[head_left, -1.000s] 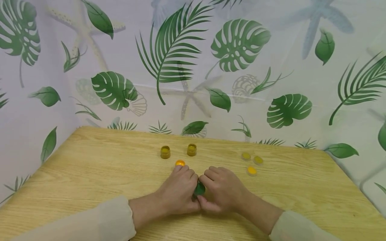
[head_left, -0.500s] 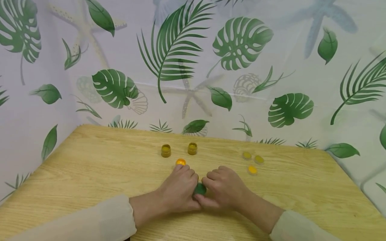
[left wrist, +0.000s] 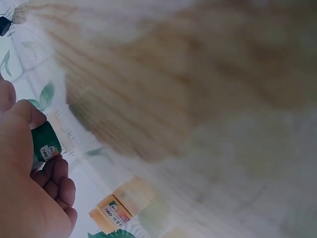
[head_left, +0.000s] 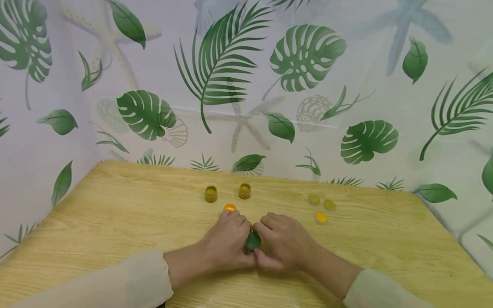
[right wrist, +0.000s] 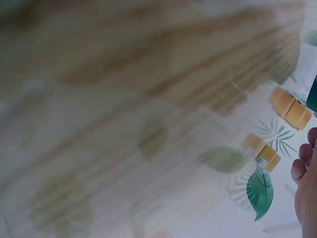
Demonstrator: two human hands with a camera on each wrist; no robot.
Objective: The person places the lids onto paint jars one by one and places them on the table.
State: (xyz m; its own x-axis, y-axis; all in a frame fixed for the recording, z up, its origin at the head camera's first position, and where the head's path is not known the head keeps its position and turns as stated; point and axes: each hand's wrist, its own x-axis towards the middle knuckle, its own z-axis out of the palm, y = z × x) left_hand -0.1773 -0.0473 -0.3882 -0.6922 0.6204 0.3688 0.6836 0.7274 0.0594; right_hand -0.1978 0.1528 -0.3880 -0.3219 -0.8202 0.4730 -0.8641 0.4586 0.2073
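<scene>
In the head view a small green jar (head_left: 253, 241) sits between my two hands, near the front middle of the table. My left hand (head_left: 227, 241) grips it from the left, fingers curled around its side. Its green side and small white label (left wrist: 48, 151) show in the left wrist view. From the right, my right hand (head_left: 285, 241) pinches the jar with thumb and bent fingers; the fingertips are hidden behind the knuckles. Just beyond the left knuckles is an orange jar (head_left: 230, 207), partly covered by that hand.
Two brownish-yellow jars (head_left: 211, 194) stand farther back on the wooden table (head_left: 127, 205). Off to the right lie two olive-yellow round lids (head_left: 314, 199) and an orange-yellow one (head_left: 321, 218). A leaf-patterned cloth (head_left: 239, 85) rises behind the table.
My right hand shifts slightly away from the left one, then comes back against it. The green jar's top shifts and tilts a little between them. The other jars and lids stay put.
</scene>
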